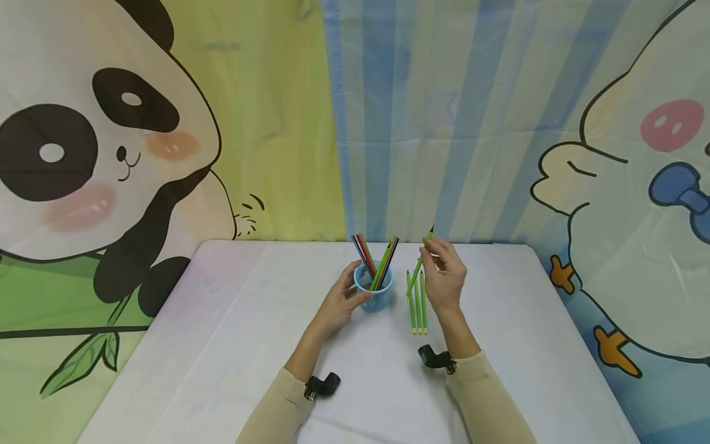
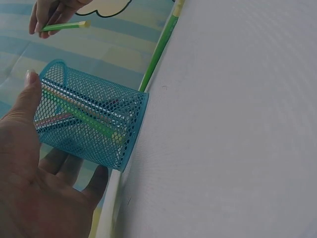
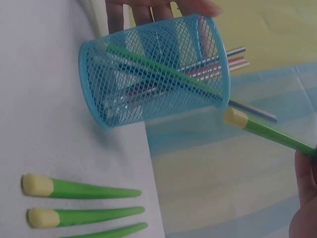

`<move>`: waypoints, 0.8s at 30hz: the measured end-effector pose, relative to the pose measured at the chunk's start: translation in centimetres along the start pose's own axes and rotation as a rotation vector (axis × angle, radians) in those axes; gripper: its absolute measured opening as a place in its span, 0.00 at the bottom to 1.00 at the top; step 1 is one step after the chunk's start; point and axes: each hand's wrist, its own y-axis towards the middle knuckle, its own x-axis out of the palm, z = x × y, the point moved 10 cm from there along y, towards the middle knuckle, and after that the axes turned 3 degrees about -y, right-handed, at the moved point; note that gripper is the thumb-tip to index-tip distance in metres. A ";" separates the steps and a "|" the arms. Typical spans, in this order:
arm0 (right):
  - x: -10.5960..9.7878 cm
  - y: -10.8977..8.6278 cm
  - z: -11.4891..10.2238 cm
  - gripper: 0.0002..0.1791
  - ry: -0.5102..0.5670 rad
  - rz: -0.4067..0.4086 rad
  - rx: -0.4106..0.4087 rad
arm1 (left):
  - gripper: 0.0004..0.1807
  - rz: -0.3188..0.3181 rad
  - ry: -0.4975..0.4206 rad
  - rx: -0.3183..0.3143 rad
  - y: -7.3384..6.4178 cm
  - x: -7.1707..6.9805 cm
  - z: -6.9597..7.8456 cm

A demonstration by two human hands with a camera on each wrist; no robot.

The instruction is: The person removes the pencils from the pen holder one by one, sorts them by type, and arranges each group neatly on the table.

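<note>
A light blue mesh pencil cup (image 1: 379, 302) stands on the white table, with several pencils leaning in it, a green one (image 3: 148, 65) among them. My left hand (image 1: 339, 303) holds the cup from its left side, thumb near the rim and fingers around the far side. To the right of the cup, my right hand (image 1: 445, 277) pinches a green pencil (image 3: 277, 135) near its upper, pointed end. Its pale yellow end hangs down, close to the cup's rim in the right wrist view. Three more green pencils (image 1: 412, 311) lie side by side on the table below it.
The white table (image 1: 233, 345) ends at a far edge just behind the cup. Behind it hangs a printed curtain (image 1: 421, 123) with a panda (image 1: 183, 234) on the left and a white cartoon animal on the right. Each wrist wears a small black camera (image 1: 435, 357).
</note>
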 end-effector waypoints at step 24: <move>-1.3 -3.4 10.5 0.11 -0.244 -0.287 0.393 | 0.42 -0.005 -0.005 0.003 0.0 0.1 0.0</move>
